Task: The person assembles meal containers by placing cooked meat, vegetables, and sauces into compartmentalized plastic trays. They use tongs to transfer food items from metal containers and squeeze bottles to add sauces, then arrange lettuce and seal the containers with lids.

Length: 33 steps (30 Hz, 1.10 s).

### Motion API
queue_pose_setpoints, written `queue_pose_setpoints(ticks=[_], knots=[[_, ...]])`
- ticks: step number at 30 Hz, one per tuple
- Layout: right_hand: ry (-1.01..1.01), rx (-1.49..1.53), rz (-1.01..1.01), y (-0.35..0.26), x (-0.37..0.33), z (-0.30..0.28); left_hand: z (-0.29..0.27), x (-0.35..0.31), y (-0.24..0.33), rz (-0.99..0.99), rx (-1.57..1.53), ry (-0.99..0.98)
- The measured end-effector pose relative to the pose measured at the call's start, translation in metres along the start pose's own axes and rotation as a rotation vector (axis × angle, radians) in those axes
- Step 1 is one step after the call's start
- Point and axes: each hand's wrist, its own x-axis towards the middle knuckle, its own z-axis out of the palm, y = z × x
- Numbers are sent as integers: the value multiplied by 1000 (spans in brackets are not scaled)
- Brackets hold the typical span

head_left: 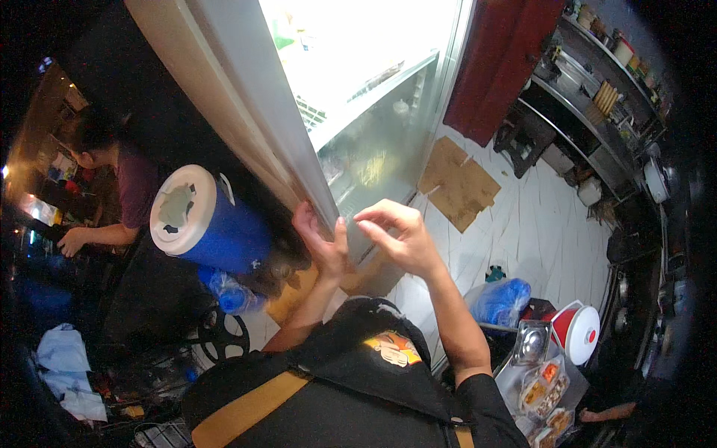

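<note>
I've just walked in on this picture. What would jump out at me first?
The glaring white interior of the open fridge, top centre, with the left hand at its door's edge and the right hand close by. Next, the big blue cooler, left of the hands, and brown cardboard lying on the floor to the right.

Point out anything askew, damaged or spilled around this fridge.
The flat cardboard on the white floor near the open fridge stands out: it lies at a slant, and its right edge looks ragged, perhaps torn. No spill is clear, though much of the left is too dark to tell.
</note>
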Motion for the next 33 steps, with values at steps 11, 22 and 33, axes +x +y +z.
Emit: queue_pose_setpoints(ticks=[11,22,33], knots=[[490,-453,-469,-34,-17,-3,1,-91,59,56,-147,-398],[1001,-260,-231,26,-129,-158,79,-39,-38,-300,-161,-429],[1336,-434,-120,88,-191,-357,219,318,-270,207,1246,-570]])
